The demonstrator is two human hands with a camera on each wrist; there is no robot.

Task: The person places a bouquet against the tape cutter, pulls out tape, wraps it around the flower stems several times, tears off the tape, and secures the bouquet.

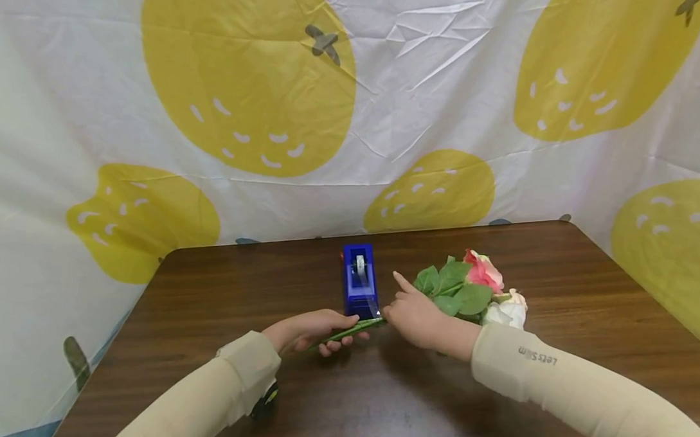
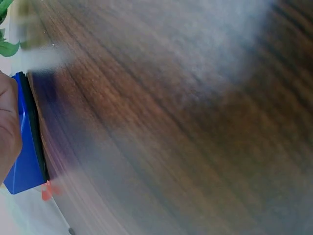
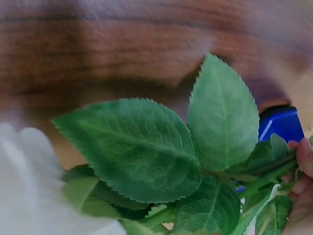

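Note:
A bunch of artificial roses lies across in front of me, with a pink rose [image 1: 484, 273], a white rose [image 1: 505, 313] and serrated green leaves [image 3: 142, 147]. My left hand [image 1: 314, 328] holds the lower ends of the green stems [image 1: 346, 333], thumb on top and fingers beneath. Higher up, my right hand [image 1: 417, 318] grips the stems just below the leaves, its index finger pointing out. Beyond the hands stands a blue tape dispenser [image 1: 358, 302]. A clear strip of tape [image 1: 373, 301] runs from it down to the stems between both hands.
The brown wooden table [image 1: 226, 291] extends around the hands. Behind it hangs a white cloth [image 1: 388, 117] with yellow fruit prints. A small red piece [image 2: 47, 191] shows by the dispenser's far end in the left wrist view.

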